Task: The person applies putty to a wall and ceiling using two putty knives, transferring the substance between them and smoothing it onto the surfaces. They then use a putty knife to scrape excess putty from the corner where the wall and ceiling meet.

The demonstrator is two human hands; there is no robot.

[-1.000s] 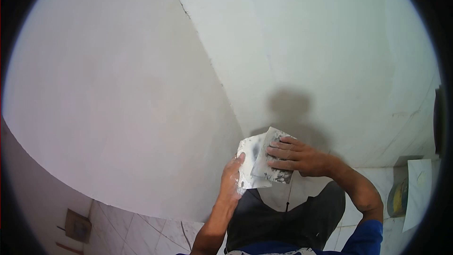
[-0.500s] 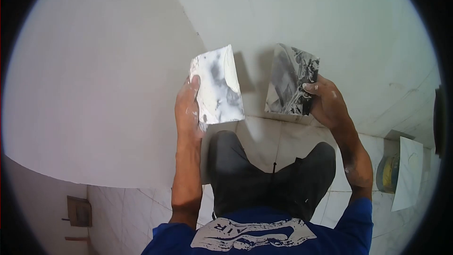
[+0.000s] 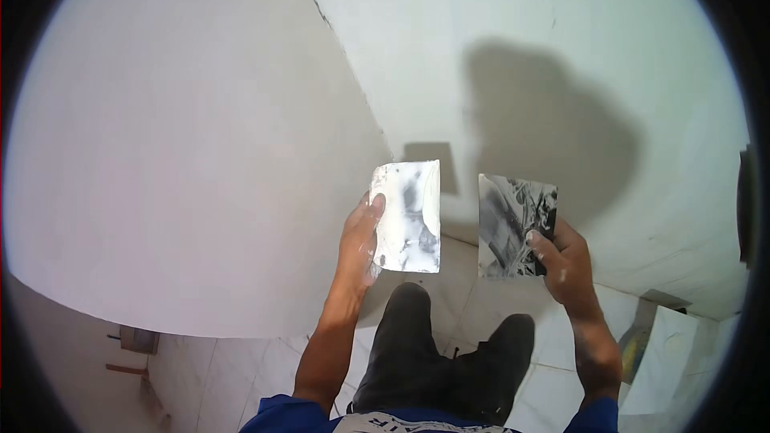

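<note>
Left hand [image 3: 358, 236]: grip clenched on the left edge of a white-smeared putty blade [image 3: 407, 216], held upright at centre frame, thumb on its face.
Right hand [image 3: 561, 261]: grip clenched on the lower right corner of a darker, streaked blade [image 3: 513, 224], just right of centre.
Relation: blades side by side, apart, not touching; both faces turned to the camera.
Background: white wall corner [image 3: 353, 72] above; tiled floor [image 3: 553, 337] below; person's knees under the blades.
Judgement: for clean scraping, bring edges together at a shallow angle, pressure even, wrists steady.
</note>
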